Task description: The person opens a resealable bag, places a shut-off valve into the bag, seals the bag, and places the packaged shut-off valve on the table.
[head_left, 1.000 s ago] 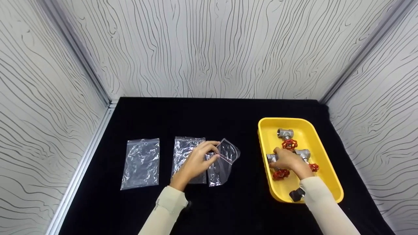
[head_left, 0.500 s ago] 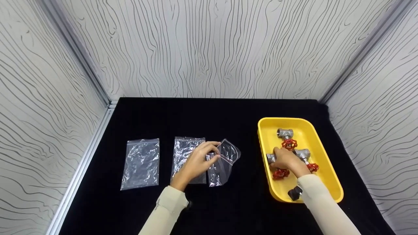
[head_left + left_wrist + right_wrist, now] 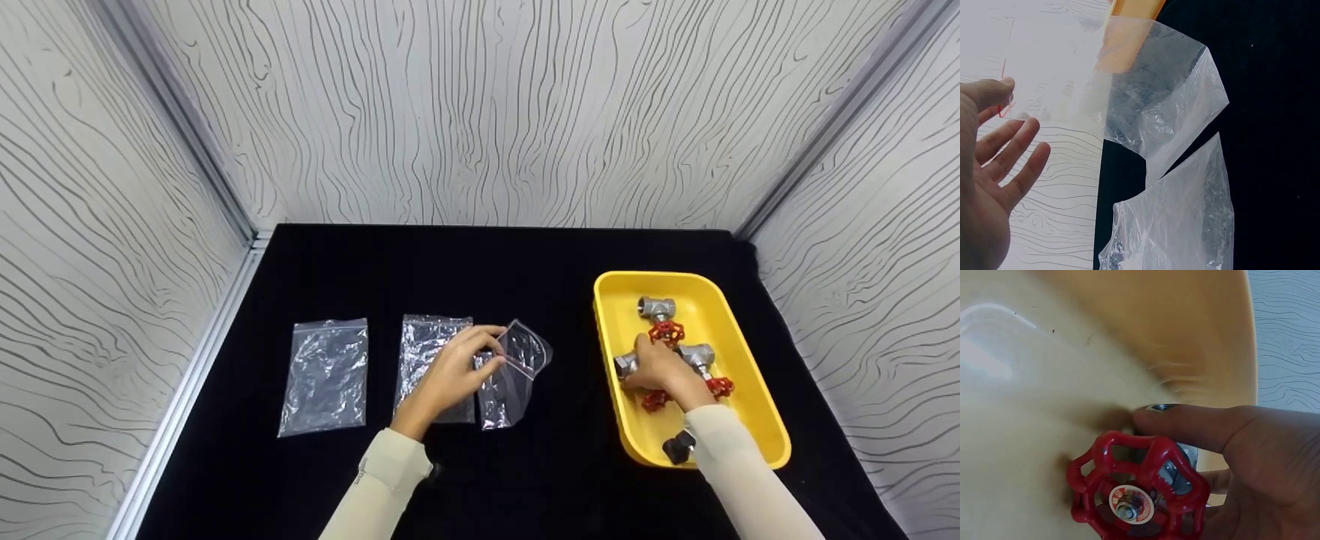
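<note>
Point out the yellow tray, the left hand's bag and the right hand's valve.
Yellow tray (image 3: 697, 319): head view, on its bare floor.
Bag (image 3: 516, 388): head view, on its clear body.
Valve (image 3: 1131, 503): right wrist view, on its red wheel's hub.

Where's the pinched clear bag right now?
In the head view, the pinched clear bag is just right of centre, in the left grip, between the middle bag and the yellow tray.

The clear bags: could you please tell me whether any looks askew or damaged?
The bag pinched by the left hand sits askew, its mouth lifted, while the other two bags lie flatter; no damage shows.
</note>
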The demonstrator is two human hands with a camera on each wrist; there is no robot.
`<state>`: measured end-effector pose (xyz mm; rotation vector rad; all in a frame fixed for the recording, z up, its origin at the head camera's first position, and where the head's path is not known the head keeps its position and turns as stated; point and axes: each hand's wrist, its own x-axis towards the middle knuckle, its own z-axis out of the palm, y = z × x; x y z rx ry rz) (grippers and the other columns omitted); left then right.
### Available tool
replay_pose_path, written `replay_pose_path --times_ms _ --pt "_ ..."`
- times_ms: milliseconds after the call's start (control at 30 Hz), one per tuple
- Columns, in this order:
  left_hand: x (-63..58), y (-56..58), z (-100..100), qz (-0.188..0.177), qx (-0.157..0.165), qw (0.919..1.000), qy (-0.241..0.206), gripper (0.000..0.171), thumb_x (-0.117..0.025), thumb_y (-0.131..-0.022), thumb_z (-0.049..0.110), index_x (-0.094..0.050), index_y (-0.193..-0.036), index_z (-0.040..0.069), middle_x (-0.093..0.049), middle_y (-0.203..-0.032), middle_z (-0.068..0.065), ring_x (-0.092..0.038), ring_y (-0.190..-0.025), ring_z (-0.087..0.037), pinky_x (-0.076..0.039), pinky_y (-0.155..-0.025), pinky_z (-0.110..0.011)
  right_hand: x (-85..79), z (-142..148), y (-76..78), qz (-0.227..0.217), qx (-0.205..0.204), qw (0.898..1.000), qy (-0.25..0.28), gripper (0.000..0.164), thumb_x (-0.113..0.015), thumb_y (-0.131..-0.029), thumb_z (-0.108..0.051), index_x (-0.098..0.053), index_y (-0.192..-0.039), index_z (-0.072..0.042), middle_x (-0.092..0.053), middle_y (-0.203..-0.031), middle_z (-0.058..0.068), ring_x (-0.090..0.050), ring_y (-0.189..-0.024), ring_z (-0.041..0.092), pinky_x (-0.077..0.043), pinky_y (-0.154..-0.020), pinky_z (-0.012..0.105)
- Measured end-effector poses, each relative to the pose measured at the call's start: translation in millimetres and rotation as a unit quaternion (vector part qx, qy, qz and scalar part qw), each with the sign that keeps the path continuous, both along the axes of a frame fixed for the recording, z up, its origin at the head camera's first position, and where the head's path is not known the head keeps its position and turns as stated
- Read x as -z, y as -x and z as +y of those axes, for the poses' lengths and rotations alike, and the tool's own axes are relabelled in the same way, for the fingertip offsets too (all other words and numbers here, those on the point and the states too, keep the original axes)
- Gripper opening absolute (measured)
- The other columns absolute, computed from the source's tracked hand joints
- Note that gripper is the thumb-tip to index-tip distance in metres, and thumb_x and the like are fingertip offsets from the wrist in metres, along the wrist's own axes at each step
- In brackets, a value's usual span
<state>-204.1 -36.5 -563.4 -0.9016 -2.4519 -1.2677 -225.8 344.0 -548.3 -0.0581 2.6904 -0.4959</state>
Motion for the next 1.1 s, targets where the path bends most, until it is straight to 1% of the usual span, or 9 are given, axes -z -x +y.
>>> replay_pose_path --times_ms 100,200,267,400,467,667,833,1000,1100 --pt "-0.2 0.0 -0.5 0.006 0.000 1.0000 -0.002 0.007 -0.075 -0.099 0.015 -0.073 -0.104 0.010 -0.071 -0.139 -0.009 -0.067 -0.127 -0.026 -0.059 -0.103 -0.033 1.2 0.7 -0.1 -0.011 0.004 1.000 -0.005 0.063 -0.086 -0.087 -0.020 -0.045 -0.126 0.009 -0.060 -0.099 0.023 -0.062 -0.082 0.033 -0.056 -0.074 0.044" --pt "-0.2 0.2 -0.8 0.009 0.001 1.0000 -0.004 0.007 -0.075 -0.099 0.015 -0.073 -0.104 0.010 -0.071 -0.138 -0.009 -0.067 -0.127 -0.026 -0.059 -0.103 -0.033 1.3 1.9 1.1 -0.017 0.005 1.000 -0.008 0.069 -0.084 -0.089 -0.020 -0.043 -0.133 0.013 -0.063 -0.097 0.022 -0.064 -0.079 0.031 -0.057 -0.072 0.041" --pt "0.1 0.4 -1.2 0.007 0.003 1.0000 -0.004 0.008 -0.075 -0.099 0.015 -0.073 -0.104 0.010 -0.071 -0.139 -0.009 -0.067 -0.127 -0.026 -0.059 -0.103 -0.032 1.2 2.1 1.8 -0.018 0.004 1.000 -0.010 0.067 -0.084 -0.088 -0.019 -0.045 -0.132 0.014 -0.064 -0.096 0.021 -0.064 -0.078 0.029 -0.056 -0.071 0.040" --pt "0.4 0.5 -1.3 0.009 0.005 0.9999 -0.005 0.008 -0.075 -0.099 0.015 -0.073 -0.104 0.009 -0.071 -0.139 -0.010 -0.067 -0.126 -0.027 -0.060 -0.102 -0.031 0.8 2.4 3.4 -0.008 -0.004 1.000 -0.021 0.056 -0.086 -0.085 -0.019 -0.052 -0.121 0.008 -0.064 -0.094 0.018 -0.063 -0.078 0.029 -0.056 -0.071 0.041" --pt "0.1 0.5 -1.2 0.010 0.005 0.9999 -0.005 0.008 -0.075 -0.099 0.015 -0.073 -0.104 0.009 -0.070 -0.139 -0.010 -0.067 -0.126 -0.027 -0.060 -0.101 -0.031 0.2 3.2 4.0 -0.004 -0.012 1.000 -0.024 0.055 -0.087 -0.084 -0.018 -0.053 -0.119 0.008 -0.064 -0.094 0.019 -0.063 -0.078 0.030 -0.057 -0.072 0.042" --pt "-1.2 0.0 -1.7 0.009 0.003 0.9999 -0.005 0.008 -0.075 -0.099 0.015 -0.073 -0.104 0.010 -0.071 -0.139 -0.009 -0.068 -0.125 -0.026 -0.060 -0.102 -0.032 -1.3 6.1 3.3 -0.025 -0.007 1.000 0.001 0.062 -0.085 -0.086 -0.017 -0.049 -0.129 0.009 -0.064 -0.099 0.022 -0.064 -0.077 0.028 -0.056 -0.068 0.039" --pt "-1.1 -0.4 -2.0 0.005 0.000 1.0000 -0.003 0.008 -0.075 -0.099 0.016 -0.073 -0.104 0.011 -0.070 -0.140 -0.009 -0.067 -0.128 -0.027 -0.058 -0.105 -0.036 -3.2 7.3 2.6 -0.050 0.008 0.998 0.037 0.067 -0.082 -0.088 -0.018 -0.043 -0.135 0.009 -0.063 -0.093 0.020 -0.066 -0.067 0.025 -0.056 -0.058 0.035" --pt "-1.0 -0.1 -2.5 0.005 -0.001 1.0000 0.000 0.008 -0.075 -0.099 0.016 -0.073 -0.105 0.011 -0.070 -0.140 -0.009 -0.066 -0.129 -0.027 -0.058 -0.106 -0.036 -6.3 6.8 2.9 -0.068 0.016 0.997 0.038 0.072 -0.081 -0.090 -0.026 -0.040 -0.137 0.010 -0.060 -0.092 0.018 -0.065 -0.068 0.025 -0.058 -0.056 0.034" --pt "-1.9 0.0 -3.4 0.007 -0.004 1.0000 -0.001 0.008 -0.075 -0.099 0.015 -0.073 -0.104 0.010 -0.071 -0.139 -0.009 -0.067 -0.127 -0.026 -0.059 -0.104 -0.034 -6.8 6.4 3.9 -0.063 0.007 0.997 0.034 0.067 -0.081 -0.092 -0.033 -0.044 -0.130 0.008 -0.061 -0.089 0.017 -0.065 -0.067 0.025 -0.057 -0.055 0.034"
